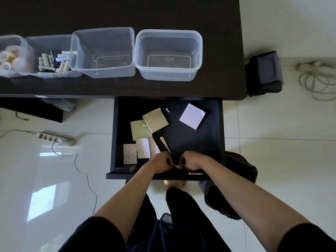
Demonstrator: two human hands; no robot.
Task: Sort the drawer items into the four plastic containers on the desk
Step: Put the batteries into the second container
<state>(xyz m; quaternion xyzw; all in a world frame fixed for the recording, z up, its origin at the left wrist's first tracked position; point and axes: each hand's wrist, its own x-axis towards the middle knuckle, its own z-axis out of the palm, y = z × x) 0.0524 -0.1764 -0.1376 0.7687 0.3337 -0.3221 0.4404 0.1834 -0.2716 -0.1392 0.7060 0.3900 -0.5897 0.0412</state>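
Note:
The dark drawer stands pulled out below the desk. Inside lie a purple note pad, a tan pad, a green pad, white patterned sheets and scissors. My left hand and my right hand are curled together at the drawer's front edge, pinching a small pale item between them. On the desk stand several clear containers: one with tape rolls, one with batteries, and two bare ones.
A black bag sits on the floor right of the desk, beside a coiled white cable. A power strip with a cord lies on the tiles at left. A dark bin bag stands by the drawer's right corner.

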